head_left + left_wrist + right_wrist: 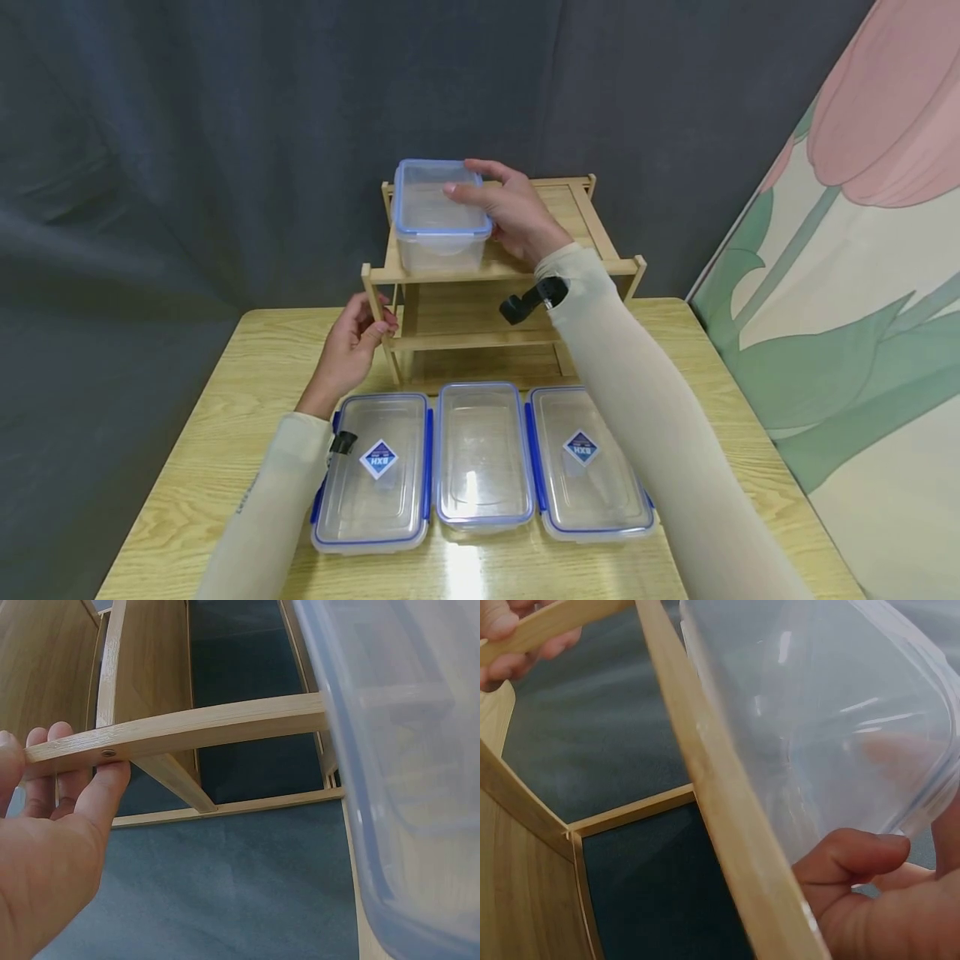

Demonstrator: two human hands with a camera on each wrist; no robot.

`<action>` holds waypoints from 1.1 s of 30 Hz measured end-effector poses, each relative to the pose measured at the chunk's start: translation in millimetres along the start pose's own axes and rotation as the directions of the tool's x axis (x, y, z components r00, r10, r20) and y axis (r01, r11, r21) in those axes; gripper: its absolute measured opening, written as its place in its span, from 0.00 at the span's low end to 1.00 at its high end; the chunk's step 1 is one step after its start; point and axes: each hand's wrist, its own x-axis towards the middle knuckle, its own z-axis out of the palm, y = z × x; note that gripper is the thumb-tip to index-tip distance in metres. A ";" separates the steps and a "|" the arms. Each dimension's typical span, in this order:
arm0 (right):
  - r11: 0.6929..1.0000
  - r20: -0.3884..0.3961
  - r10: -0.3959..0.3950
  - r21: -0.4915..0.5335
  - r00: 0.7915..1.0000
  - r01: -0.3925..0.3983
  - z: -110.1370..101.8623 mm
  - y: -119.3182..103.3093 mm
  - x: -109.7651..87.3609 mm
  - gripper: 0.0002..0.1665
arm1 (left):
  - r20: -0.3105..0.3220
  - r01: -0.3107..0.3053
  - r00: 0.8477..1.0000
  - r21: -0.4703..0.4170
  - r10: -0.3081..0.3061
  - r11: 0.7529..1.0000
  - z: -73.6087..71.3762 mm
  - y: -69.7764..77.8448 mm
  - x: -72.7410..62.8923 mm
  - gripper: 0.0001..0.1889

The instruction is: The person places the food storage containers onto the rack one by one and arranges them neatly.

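Observation:
At the left end of a wooden tiered rack's top shelf is a clear plastic food container with a blue-edged top. My right hand holds it by its right side, thumb and a finger over the upper edge. In the right wrist view, the container appears beyond a wooden rail, the thumb against its wall. Lower down, my left hand grips the rack's front left post. The left wrist view shows thumb and fingers on opposite sides of this post.
Three more clear containers stand side by side on the wooden table before the rack: a left one, a middle one and a right one. A dark curtain hangs behind; a flower-patterned cloth is at right.

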 end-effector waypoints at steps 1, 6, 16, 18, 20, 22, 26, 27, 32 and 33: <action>1.000 0.000 0.001 -0.002 1.000 -0.001 -0.1 0.3 0.4 0.42 | -0.002 0.000 1.000 0.002 0.000 1.000 0.1 -0.4 -0.1 0.15; 1.000 0.006 0.005 -0.015 1.000 -0.005 -1.9 1.1 0.3 0.43 | -0.008 -0.010 1.000 0.005 0.011 1.000 1.0 -1.7 -0.6 0.15; 0.985 0.011 -0.017 -0.173 1.000 0.019 -2.8 -1.1 -7.5 0.40 | -0.011 -0.032 0.999 0.017 0.032 0.999 -0.4 -1.4 -1.2 0.15; 0.986 0.016 -0.018 -0.168 1.000 0.021 -2.9 -1.0 -8.3 0.40 | -0.013 -0.034 0.999 0.017 0.034 0.999 -1.1 -0.8 -1.2 0.14; 0.987 0.020 -0.018 -0.156 1.000 0.021 -3.9 -0.7 -9.2 0.40 | -0.011 -0.035 0.999 0.020 0.035 0.999 -1.4 -0.8 -1.3 0.15; 0.988 0.022 -0.019 -0.151 1.000 0.022 -5.7 -0.7 -10.5 0.41 | -0.010 -0.034 0.999 0.023 0.034 0.999 -2.2 -0.8 -1.5 0.15; 0.988 0.019 -0.025 -0.150 1.000 0.027 -11.2 -1.6 -15.7 0.40 | -0.011 -0.025 1.000 0.020 0.025 0.999 -4.1 -1.3 -2.1 0.15; 0.989 0.016 -0.028 -0.146 0.999 0.030 -12.7 -2.0 -17.5 0.40 | -0.011 -0.024 1.000 0.016 0.024 1.000 -4.6 -1.6 -2.1 0.15; 0.991 -0.024 -0.052 -0.121 0.998 0.049 -19.2 -3.1 -28.1 0.35 | -0.010 -0.020 1.000 0.013 0.020 1.000 -5.9 -4.0 -1.8 0.15; 0.992 -0.032 -0.057 -0.112 0.998 0.053 -20.4 -3.1 -30.0 0.35 | -0.010 -0.022 1.000 0.014 0.022 1.000 -6.1 -4.3 -1.7 0.15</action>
